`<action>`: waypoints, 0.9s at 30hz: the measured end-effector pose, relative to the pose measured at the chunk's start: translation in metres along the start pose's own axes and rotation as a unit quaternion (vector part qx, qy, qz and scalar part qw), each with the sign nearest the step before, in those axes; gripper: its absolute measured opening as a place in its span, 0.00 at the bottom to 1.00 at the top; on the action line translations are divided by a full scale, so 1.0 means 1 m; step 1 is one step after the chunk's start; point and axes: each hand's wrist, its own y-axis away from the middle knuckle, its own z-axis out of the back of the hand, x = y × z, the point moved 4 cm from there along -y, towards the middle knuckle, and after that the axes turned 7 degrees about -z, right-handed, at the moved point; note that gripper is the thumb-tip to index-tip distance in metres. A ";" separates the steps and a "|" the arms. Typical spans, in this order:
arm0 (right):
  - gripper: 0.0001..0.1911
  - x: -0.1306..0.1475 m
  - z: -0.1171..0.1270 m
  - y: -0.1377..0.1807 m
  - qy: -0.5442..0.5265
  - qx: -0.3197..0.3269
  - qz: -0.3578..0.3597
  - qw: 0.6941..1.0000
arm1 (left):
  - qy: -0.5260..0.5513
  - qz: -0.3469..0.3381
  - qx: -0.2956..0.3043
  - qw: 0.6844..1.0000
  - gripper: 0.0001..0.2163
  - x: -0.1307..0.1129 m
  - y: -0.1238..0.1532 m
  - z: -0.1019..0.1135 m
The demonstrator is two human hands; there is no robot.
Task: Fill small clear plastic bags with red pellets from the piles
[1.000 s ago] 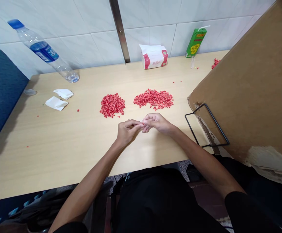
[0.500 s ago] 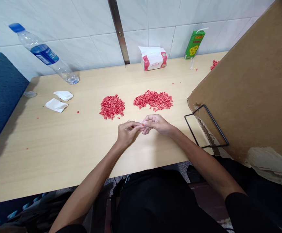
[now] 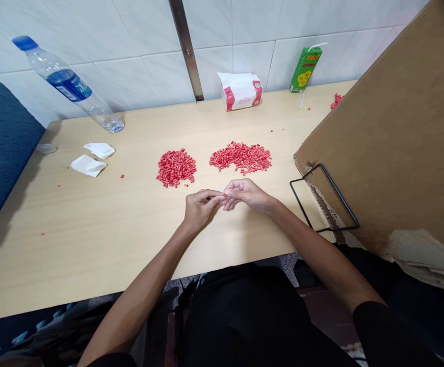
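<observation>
My left hand (image 3: 199, 206) and my right hand (image 3: 246, 195) meet fingertip to fingertip just above the wooden table (image 3: 110, 214). Both are closed in a pinch on a small red piece (image 3: 225, 194) held between them. Just beyond the hands lie two heaps of the same red pieces: a smaller left pile (image 3: 176, 166) and a wider right pile (image 3: 241, 156). Neither hand touches the heaps.
A large cardboard sheet (image 3: 397, 137) leans at the right over a black wire frame (image 3: 323, 199). A water bottle (image 3: 67, 84), two white tissues (image 3: 88, 164), a tissue pack (image 3: 240, 90) and a green juice carton (image 3: 305, 68) stand toward the back. Loose red pieces are scattered about.
</observation>
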 end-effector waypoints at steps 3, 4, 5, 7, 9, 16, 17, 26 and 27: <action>0.23 0.000 0.000 0.000 0.003 0.003 0.001 1.000 | 0.004 -0.002 -0.001 1.000 0.05 -0.001 0.000 0.000; 0.23 0.000 0.000 0.000 0.002 0.004 0.002 1.000 | 0.006 0.000 0.000 1.000 0.05 -0.002 0.000 0.000; 0.23 0.000 0.000 0.000 0.001 0.005 0.003 1.000 | 0.007 0.003 0.001 1.000 0.05 -0.002 0.000 0.000; 0.23 -0.001 0.000 -0.001 -0.002 0.006 0.004 1.000 | 0.007 0.010 0.003 1.000 0.06 -0.001 0.000 0.000; 0.23 -0.001 0.000 -0.001 -0.005 0.006 0.004 1.000 | 0.006 0.016 0.005 1.000 0.06 -0.001 0.000 0.000; 0.23 -0.001 0.000 0.000 -0.004 0.006 0.007 1.000 | 0.004 -0.001 0.000 1.000 0.05 0.000 0.000 0.000; 0.23 -0.001 0.000 -0.001 -0.004 0.005 0.007 1.000 | 0.004 -0.004 0.000 1.000 0.05 -0.001 0.000 0.000; 0.22 -0.001 0.000 -0.001 -0.003 0.010 0.009 1.000 | -0.002 -0.008 0.003 1.000 0.05 -0.001 0.000 0.001; 0.22 -0.001 0.000 -0.001 -0.003 0.009 0.010 1.000 | -0.002 -0.008 0.004 1.000 0.05 -0.001 0.000 0.001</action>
